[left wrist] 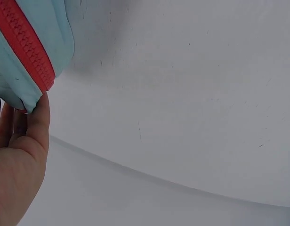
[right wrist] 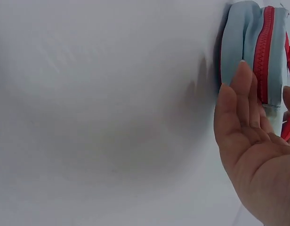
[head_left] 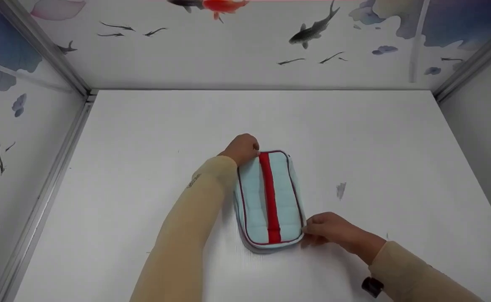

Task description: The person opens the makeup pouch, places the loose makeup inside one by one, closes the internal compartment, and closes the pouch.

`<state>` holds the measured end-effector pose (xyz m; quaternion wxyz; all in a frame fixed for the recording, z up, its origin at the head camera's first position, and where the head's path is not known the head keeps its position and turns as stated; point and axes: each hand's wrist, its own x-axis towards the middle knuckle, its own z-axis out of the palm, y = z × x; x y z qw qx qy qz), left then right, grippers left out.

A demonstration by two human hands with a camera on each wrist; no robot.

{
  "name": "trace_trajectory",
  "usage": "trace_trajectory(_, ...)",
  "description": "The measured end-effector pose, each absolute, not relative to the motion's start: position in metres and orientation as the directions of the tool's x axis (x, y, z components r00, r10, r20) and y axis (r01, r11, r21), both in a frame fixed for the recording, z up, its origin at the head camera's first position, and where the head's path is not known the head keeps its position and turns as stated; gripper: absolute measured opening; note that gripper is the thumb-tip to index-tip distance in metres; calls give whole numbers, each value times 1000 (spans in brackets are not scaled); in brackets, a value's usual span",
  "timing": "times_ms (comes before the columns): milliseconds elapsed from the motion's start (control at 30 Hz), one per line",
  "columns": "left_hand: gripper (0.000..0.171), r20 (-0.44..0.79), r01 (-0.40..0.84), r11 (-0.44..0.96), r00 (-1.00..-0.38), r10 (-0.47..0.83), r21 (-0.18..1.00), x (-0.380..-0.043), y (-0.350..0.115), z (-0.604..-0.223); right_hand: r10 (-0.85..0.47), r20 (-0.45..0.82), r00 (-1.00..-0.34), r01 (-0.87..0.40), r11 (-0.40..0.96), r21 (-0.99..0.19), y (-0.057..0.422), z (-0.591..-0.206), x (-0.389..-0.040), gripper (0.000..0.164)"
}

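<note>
A light blue zippered pouch (head_left: 254, 197) with a red strap down its top and dark red piping lies on the white table. My left hand (head_left: 242, 149) is at its far left corner. In the left wrist view, the fingers of that hand (left wrist: 22, 141) pinch the pouch's corner beside the end of a red zipper (left wrist: 29, 44). At the near right corner is my right hand (head_left: 333, 230). Its fairly straight fingers (right wrist: 241, 89) rest along the zippered side in the right wrist view, with the thumb near the top edge.
The white tabletop (head_left: 144, 126) has a small grey smudge (head_left: 340, 190) right of the pouch. A back wall (head_left: 228, 54) printed with fish and side walls with metal rails enclose the table. A small black object (head_left: 372, 287) is at the right sleeve.
</note>
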<state>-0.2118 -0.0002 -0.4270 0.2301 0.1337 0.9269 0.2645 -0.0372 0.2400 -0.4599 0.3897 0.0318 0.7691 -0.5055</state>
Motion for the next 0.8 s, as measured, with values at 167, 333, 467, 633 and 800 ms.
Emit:
trace_trajectory(167,27,-358,84,818,-870,338,569,-212,-4,-428,-299,-635,-712,481,452,-751,235,-460,-41,23)
trace_trajectory(333,27,-358,82,818,-871,336,569,-212,-5,-427,-231,-621,-749,445,519,-729,228,-458,-42,19)
trace_trajectory(467,27,-355,75,820,-876,325,567,-212,-10,-426,-154,-617,-772,452,549,-703,226,-461,-47,19)
trace_trajectory(633,28,-354,43,819,-888,294,572,-212,-23,-427,-84,-600,-796,465,550,-694,229,-463,-62,23)
trace_trajectory(800,28,-372,-24,819,-899,233,573,-212,-39,-430,-22,-571,-821,470,541,-697,236,-461,-83,27)
